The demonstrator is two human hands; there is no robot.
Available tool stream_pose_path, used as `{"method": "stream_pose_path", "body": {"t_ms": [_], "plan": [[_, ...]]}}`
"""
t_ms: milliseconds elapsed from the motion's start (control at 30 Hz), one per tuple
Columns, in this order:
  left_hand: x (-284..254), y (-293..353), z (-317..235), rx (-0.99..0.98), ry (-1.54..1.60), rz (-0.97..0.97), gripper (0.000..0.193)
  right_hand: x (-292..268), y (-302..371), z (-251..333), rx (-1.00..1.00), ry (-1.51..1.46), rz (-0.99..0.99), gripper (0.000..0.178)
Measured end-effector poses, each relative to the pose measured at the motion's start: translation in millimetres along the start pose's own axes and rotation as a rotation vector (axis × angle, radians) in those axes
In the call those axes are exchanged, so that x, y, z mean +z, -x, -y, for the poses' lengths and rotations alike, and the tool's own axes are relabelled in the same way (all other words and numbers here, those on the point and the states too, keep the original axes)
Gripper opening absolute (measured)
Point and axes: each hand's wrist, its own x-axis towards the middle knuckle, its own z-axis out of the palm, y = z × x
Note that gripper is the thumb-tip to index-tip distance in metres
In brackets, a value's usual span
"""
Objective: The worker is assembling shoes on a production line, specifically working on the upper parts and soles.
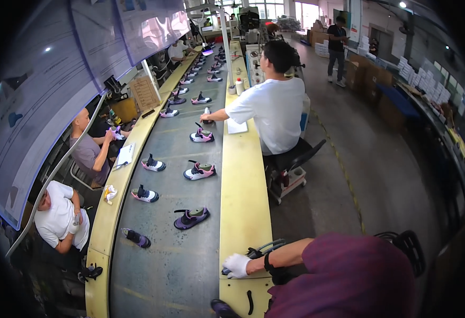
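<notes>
My right hand (237, 265), in a white glove, comes in from the lower right under a maroon sleeve and rests on the yellow ledge (246, 212) beside the belt. Its fingers are curled closed around something dark, mostly hidden by the glove. Just behind the hand lie several dark, strip-like pieces (267, 247). A short curved black strip (250, 302) sits nearer me on the ledge. At the lower edge a dark shoe (224, 308) shows in part. My left hand is out of the picture.
A grey conveyor belt (174, 265) carries several strapped shoes, among them a dark purple shoe (192, 218). A co-worker in white (280, 111) sits on the right, reaching over the belt. Two more co-workers sit at left, below a hanging plastic sheet (36, 95).
</notes>
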Motion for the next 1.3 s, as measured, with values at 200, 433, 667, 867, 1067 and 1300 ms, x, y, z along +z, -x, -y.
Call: {"method": "stream_pose_path", "body": {"t_ms": [200, 433, 667, 867, 1067, 1300], "plan": [[-49, -23, 67, -0.089, -0.453, 0.207, 0.109, 52, -12, 102, -0.529, -0.082, -0.06, 0.01], [-64, -36, 51, -0.025, -0.523, 0.209, 0.049, 187, 37, 70, -0.284, -0.163, 0.554, 0.029], [-64, -33, 31, 0.221, -0.968, 0.263, 0.047, 188, 45, 66, -0.309, -0.166, 0.491, 0.03], [-58, -51, 36, 0.499, -1.028, 0.342, 0.044, 176, 50, 59, -0.305, -0.183, 0.439, 0.031], [-78, -74, 59, 0.147, -0.898, 0.305, 0.044, 162, 52, 63, -0.36, -0.196, 0.413, 0.033], [-83, -89, 85, -0.115, -0.771, 0.214, 0.045, 156, 52, 66, -0.431, -0.194, 0.377, 0.035]]}}
